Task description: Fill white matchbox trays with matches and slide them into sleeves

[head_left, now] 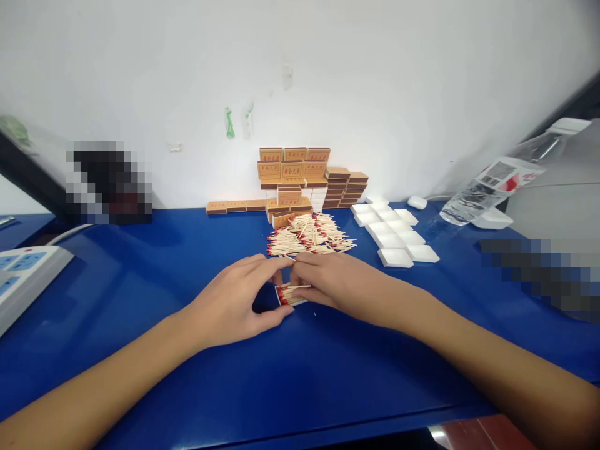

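Observation:
A small white matchbox tray (277, 295) filled with red-headed matches (287, 294) lies on the blue desk between my hands. My left hand (234, 300) curves around the tray's left end, thumb at the near edge and fingers at the far side. Over the tray's right part, my right hand (332, 281) has its fingers bent and its thumb on the matches; its fingertips are partly hidden. Just beyond both hands is a loose heap of matches (312, 236), most heads pointing left.
Stacked matchboxes (293, 170) stand against the wall behind the heap. Several white trays (396, 239) lie to the right, near a white earbud case (417, 202) and a tilted plastic bottle (492, 178). A power strip (32, 275) is at the left edge.

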Demonstrator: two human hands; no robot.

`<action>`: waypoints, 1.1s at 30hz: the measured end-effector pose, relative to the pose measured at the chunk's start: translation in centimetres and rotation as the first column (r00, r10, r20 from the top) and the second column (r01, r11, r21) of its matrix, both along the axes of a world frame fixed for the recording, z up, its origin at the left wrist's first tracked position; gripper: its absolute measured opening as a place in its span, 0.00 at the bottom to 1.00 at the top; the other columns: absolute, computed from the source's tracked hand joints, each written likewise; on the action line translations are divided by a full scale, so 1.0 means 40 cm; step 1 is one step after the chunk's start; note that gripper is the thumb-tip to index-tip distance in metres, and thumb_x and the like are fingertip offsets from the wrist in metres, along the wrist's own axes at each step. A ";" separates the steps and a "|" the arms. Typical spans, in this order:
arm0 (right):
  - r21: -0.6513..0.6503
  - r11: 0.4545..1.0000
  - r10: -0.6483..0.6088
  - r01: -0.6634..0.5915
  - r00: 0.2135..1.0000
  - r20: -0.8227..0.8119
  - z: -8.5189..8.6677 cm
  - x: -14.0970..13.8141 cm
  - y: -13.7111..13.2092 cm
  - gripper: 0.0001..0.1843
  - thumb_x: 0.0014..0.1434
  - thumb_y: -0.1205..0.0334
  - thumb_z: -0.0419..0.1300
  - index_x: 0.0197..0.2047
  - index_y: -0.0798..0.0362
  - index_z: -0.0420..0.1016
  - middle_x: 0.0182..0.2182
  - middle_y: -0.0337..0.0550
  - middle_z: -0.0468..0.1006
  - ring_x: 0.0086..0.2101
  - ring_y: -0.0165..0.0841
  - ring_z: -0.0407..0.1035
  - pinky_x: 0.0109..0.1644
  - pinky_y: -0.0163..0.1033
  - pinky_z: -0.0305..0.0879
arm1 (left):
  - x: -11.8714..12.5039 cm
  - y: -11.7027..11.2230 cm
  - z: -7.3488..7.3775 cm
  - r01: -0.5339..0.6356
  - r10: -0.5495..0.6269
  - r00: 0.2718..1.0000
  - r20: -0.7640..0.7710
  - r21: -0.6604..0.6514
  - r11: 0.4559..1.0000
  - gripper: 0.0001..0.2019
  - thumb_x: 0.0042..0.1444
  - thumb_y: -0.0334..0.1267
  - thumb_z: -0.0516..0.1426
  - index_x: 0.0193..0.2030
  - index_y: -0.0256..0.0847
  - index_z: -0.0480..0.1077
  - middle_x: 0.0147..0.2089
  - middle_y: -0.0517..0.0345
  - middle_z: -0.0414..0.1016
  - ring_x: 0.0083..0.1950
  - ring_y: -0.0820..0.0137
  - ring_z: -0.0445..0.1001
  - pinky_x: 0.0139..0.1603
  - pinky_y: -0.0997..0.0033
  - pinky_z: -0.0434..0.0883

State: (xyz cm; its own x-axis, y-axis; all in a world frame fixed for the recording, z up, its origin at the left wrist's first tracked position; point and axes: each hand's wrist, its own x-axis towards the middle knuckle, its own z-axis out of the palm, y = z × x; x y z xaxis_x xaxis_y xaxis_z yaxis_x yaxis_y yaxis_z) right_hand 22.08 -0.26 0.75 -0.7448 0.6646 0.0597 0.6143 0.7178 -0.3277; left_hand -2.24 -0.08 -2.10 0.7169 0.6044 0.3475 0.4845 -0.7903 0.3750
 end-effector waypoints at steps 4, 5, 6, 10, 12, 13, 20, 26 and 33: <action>-0.002 1.000 -0.013 0.013 0.999 -0.053 0.007 0.027 0.007 0.04 0.71 0.64 0.64 0.47 0.54 0.76 0.44 0.44 0.79 0.39 0.34 0.74 0.41 0.39 0.64 | -0.001 0.001 0.003 0.014 -0.014 1.000 0.000 0.002 1.000 0.28 0.64 0.43 0.64 0.68 0.44 0.63 0.49 0.56 0.80 0.49 0.63 0.78 0.52 0.58 0.76; 0.001 1.000 -0.015 0.015 0.998 -0.055 0.007 0.034 0.009 0.02 0.71 0.65 0.64 0.46 0.54 0.76 0.43 0.44 0.79 0.38 0.34 0.73 0.41 0.39 0.64 | -0.001 0.002 0.003 0.014 -0.014 1.000 -0.002 0.003 1.000 0.28 0.64 0.43 0.64 0.68 0.44 0.63 0.49 0.56 0.80 0.49 0.63 0.78 0.52 0.58 0.76; -0.003 1.000 -0.014 0.014 0.998 -0.056 0.006 0.039 0.011 0.01 0.71 0.66 0.64 0.45 0.53 0.76 0.42 0.43 0.79 0.38 0.34 0.73 0.41 0.39 0.64 | -0.001 0.002 0.004 0.012 -0.012 1.000 -0.005 0.004 1.000 0.28 0.64 0.42 0.64 0.68 0.45 0.63 0.49 0.57 0.80 0.49 0.63 0.78 0.53 0.58 0.76; -0.028 1.000 -0.005 0.002 0.997 -0.082 -0.005 0.046 0.012 0.03 0.72 0.67 0.61 0.43 0.54 0.76 0.41 0.43 0.78 0.38 0.33 0.72 0.41 0.39 0.64 | -0.004 0.002 0.002 0.007 -0.007 1.000 -0.005 0.008 1.000 0.29 0.65 0.42 0.64 0.69 0.45 0.62 0.50 0.57 0.80 0.49 0.63 0.78 0.54 0.58 0.75; -0.033 0.999 -0.017 0.014 0.996 -0.093 -0.012 0.045 0.010 0.04 0.73 0.65 0.60 0.43 0.54 0.75 0.41 0.43 0.77 0.37 0.33 0.71 0.41 0.39 0.64 | -0.006 0.002 0.001 0.013 -0.013 1.000 0.001 0.010 1.000 0.28 0.65 0.41 0.64 0.70 0.45 0.62 0.50 0.57 0.80 0.49 0.63 0.78 0.54 0.58 0.75; -0.034 0.999 -0.025 0.022 0.995 -0.093 -0.015 0.043 0.009 0.05 0.73 0.64 0.59 0.43 0.54 0.74 0.41 0.43 0.77 0.37 0.33 0.71 0.40 0.39 0.64 | -0.006 0.001 0.001 0.014 -0.014 1.000 0.003 0.011 1.000 0.28 0.65 0.41 0.64 0.69 0.45 0.62 0.50 0.57 0.80 0.50 0.63 0.78 0.54 0.58 0.75; -0.019 0.999 -0.034 0.033 0.995 -0.090 -0.025 0.025 0.007 0.06 0.74 0.64 0.57 0.43 0.54 0.72 0.41 0.44 0.76 0.37 0.34 0.71 0.41 0.40 0.65 | -0.005 0.001 0.002 0.014 -0.014 1.000 -0.006 0.015 1.000 0.27 0.65 0.42 0.64 0.68 0.44 0.64 0.49 0.57 0.80 0.49 0.63 0.77 0.53 0.59 0.75; 0.005 1.000 -0.017 0.017 0.995 -0.099 -0.027 0.031 0.011 0.05 0.74 0.65 0.58 0.44 0.54 0.74 0.42 0.43 0.76 0.38 0.34 0.72 0.42 0.39 0.65 | -0.003 0.002 0.004 0.017 -0.016 1.000 -0.008 0.031 0.999 0.25 0.65 0.42 0.64 0.67 0.42 0.66 0.48 0.54 0.80 0.48 0.61 0.78 0.52 0.57 0.75; 0.051 0.997 -0.056 0.062 0.992 -0.117 -0.032 0.019 0.002 0.05 0.72 0.67 0.58 0.42 0.56 0.75 0.40 0.44 0.76 0.35 0.32 0.72 0.39 0.38 0.65 | -0.001 0.003 0.008 0.027 -0.026 1.000 -0.016 0.051 0.998 0.20 0.65 0.41 0.64 0.61 0.41 0.70 0.48 0.52 0.80 0.49 0.60 0.78 0.52 0.57 0.76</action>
State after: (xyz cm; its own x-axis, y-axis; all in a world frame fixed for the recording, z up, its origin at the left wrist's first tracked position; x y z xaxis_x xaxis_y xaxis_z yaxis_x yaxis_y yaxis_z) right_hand 22.83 -0.17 -0.54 -0.6906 0.7003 0.1805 0.6162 0.7005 -0.3599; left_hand -2.28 0.03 -1.76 0.7382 0.5664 0.3664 0.4683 -0.8212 0.3260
